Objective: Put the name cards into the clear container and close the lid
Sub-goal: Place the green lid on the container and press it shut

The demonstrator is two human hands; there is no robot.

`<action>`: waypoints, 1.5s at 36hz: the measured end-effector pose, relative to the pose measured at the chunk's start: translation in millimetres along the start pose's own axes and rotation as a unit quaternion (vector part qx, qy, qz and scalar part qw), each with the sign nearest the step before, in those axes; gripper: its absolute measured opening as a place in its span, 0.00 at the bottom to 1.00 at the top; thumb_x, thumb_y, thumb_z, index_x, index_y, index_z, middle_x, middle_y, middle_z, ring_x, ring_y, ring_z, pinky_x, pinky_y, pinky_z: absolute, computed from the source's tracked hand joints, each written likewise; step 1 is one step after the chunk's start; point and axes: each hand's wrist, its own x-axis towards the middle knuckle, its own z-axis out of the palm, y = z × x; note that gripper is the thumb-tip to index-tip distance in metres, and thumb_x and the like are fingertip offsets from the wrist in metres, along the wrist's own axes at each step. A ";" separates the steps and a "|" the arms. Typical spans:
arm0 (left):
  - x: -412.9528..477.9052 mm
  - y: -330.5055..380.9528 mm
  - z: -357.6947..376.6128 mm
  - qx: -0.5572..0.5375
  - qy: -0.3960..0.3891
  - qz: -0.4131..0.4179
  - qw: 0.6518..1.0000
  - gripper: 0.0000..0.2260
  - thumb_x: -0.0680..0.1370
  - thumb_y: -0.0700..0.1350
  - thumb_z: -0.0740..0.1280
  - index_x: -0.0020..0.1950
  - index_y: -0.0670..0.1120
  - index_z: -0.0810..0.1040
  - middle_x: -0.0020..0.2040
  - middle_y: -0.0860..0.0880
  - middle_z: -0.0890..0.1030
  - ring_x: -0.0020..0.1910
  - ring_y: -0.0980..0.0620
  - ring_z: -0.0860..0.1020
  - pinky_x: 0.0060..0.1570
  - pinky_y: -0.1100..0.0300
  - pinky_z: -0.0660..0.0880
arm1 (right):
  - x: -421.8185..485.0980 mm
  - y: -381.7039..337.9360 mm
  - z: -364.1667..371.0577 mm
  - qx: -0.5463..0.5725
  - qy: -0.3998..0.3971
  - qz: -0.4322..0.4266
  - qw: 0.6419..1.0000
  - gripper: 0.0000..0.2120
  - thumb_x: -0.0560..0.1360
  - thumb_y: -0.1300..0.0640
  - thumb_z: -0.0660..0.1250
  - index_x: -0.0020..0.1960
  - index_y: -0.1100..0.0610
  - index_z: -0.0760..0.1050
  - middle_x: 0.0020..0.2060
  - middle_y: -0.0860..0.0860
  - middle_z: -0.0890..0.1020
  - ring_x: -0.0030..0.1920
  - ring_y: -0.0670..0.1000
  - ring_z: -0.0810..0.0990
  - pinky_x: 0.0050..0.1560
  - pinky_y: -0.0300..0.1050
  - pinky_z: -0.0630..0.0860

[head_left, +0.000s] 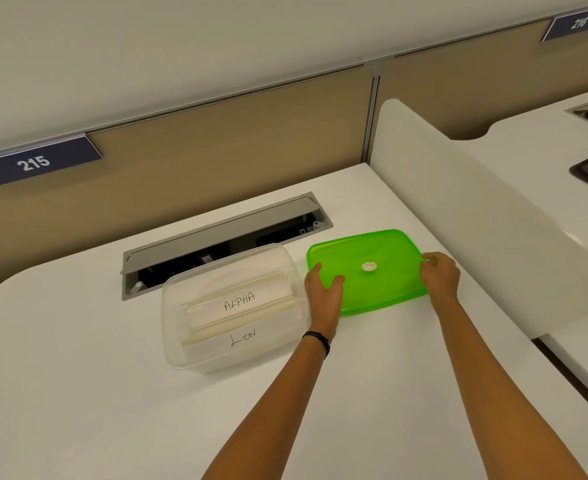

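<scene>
Green, translucent plastic is what both hands are on: the lid lies flat on the white tabletop just to the right of the clear container, close beside it and perhaps touching. The left hand curls over the lid's left edge with fingers resting on top, and the right hand pinches its right edge between thumb and fingers, so each grip is closed on the lid, though it does not look lifted yet. Inside the container two name cards show, one reading ALPHA and one reading LION, lying roughly flat and stacked near the middle; no cards are visible loose on the tabletop, so loading seems done and closing is what remains. The risks from here are mostly about seating. The lid is thin and may flex when carried by its edges, so one corner could land inside the rim while the others sit on top, leaving it looking closed but not snapped. The container is light and may slide on the smooth tabletop toward the open cable tray behind it if the lid is pushed down off-centre. A card edge riding up against the wall could also be trapped under the rim and bend.
</scene>
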 end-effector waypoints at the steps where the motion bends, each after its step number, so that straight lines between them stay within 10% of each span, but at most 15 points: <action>1: -2.3 0.7 0.2 -0.004 0.001 0.002 1.000 0.24 0.78 0.41 0.63 0.74 0.47 0.61 0.74 0.47 0.62 0.73 0.49 0.61 0.73 0.52 0.61 | 0.2 1.0 -2.5 0.008 0.006 0.012 1.000 0.17 0.74 0.69 0.57 0.61 0.66 0.76 0.59 0.63 0.79 0.59 0.62 0.76 0.60 0.51 0.72; 32: -62.3 55.5 -77.0 0.021 0.020 0.202 0.979 0.22 0.76 0.37 0.64 0.69 0.47 0.68 0.73 0.49 0.66 0.74 0.52 0.61 0.73 0.56 0.59 | -80.9 -44.9 -6.4 0.249 0.151 0.046 0.955 0.13 0.74 0.64 0.60 0.53 0.63 0.79 0.52 0.62 0.82 0.44 0.54 0.75 0.45 0.41 0.70; 54: -70.8 20.5 -211.7 -0.098 0.180 0.146 0.968 0.17 0.80 0.42 0.58 0.69 0.48 0.67 0.70 0.49 0.70 0.67 0.54 0.69 0.63 0.60 0.65 | -174.9 -88.1 64.2 0.213 0.004 -0.082 0.974 0.12 0.70 0.70 0.62 0.51 0.63 0.78 0.49 0.59 0.84 0.47 0.54 0.81 0.45 0.40 0.72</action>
